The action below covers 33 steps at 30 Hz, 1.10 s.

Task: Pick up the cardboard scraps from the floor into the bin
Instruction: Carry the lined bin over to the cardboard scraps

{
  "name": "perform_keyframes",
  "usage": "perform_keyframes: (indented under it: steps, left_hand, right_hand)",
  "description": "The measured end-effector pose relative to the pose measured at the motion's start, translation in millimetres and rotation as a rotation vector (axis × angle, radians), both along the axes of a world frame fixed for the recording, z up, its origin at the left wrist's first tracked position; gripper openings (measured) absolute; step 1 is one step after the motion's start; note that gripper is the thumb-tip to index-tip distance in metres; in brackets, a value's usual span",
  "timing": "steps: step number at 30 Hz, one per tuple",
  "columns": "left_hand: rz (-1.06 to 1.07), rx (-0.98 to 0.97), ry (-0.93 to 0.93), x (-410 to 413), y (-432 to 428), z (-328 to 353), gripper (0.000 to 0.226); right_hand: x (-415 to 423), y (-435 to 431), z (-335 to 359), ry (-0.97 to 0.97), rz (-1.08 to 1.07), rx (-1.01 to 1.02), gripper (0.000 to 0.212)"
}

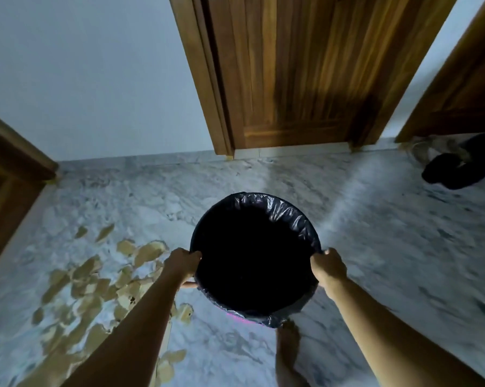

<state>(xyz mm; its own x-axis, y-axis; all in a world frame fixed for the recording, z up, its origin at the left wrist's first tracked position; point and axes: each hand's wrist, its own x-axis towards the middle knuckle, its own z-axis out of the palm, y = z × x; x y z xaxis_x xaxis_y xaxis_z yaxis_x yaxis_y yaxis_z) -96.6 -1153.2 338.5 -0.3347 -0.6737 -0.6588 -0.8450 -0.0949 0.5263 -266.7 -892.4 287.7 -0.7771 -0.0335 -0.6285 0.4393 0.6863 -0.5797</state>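
Note:
A round bin [286,213] lined with a black plastic bag hangs in front of me above the marble floor, its inside dark. My left hand [184,262] grips the bin's left rim and my right hand [329,265] grips its right rim. Several tan cardboard scraps [90,286] lie scattered on the floor to the left of the bin, partly hidden by my left forearm. A few more scraps [174,356] lie near the bottom of the view.
A wooden door [286,74] stands shut straight ahead, with more door frames at far left [9,174] and far right [459,79]. Dark footwear [456,169] lies on the floor at the right. My bare foot [287,350] shows under the bin.

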Motion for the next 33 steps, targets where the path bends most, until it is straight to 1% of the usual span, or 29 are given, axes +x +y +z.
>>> perform_keyframes:
  steps: [2,4,8,11,15,19,23,28,30,32,33]
  left_hand:
    - [-0.012,0.026,-0.028,-32.0,-21.0,-40.7,0.027]
    - [-0.011,0.054,-0.051,-63.6,-39.8,-78.5,0.028]
    - [0.022,0.133,-0.081,-116.8,-73.0,-162.9,0.035]
    - [0.044,0.199,-0.085,-152.8,-88.1,-226.4,0.030]
    - [0.038,0.216,-0.079,-194.4,-104.4,-308.4,0.026]
    - [0.019,0.226,-0.067,-224.6,-111.3,-368.8,0.027]
    - [-0.033,0.225,-0.078,-240.8,-110.6,-403.3,0.033]
    - [-0.051,0.218,-0.094,-246.0,-110.0,-416.7,0.048]
    - [-0.065,0.162,-0.109,-247.0,-106.5,-412.3,0.058]
    - [-0.109,0.073,-0.128,-247.0,-103.1,-404.8,0.073]
    - [-0.134,0.039,-0.128,-247.1,-100.8,-396.9,0.077]
  right_hand:
    - [-29.8,-20.9,-40.1,-0.030,-0.035,0.013,0.020]
    - [-57.8,-38.7,-73.9,-0.036,-0.046,0.050,0.023]
    - [-107.6,-65.7,-145.3,-0.062,-0.051,0.088,0.020]
    - [-139.6,-82.4,-201.5,-0.085,-0.080,0.119,0.016]
    - [-177.9,-99.2,-272.1,-0.071,-0.151,0.108,0.029]
    - [-202.6,-107.7,-324.8,-0.034,-0.249,0.095,0.031]
    - [-212.5,-113.3,-354.2,-0.048,-0.241,0.095,0.035]
    - [-210.6,-119.5,-363.5,-0.005,-0.160,0.137,0.040]
    - [-207.7,-121.0,-361.0,0.022,-0.115,0.168,0.051]
    - [-202.0,-120.8,-353.6,0.085,-0.033,0.246,0.064]
    - [-198.8,-121.4,-345.8,0.124,0.023,0.287,0.067]
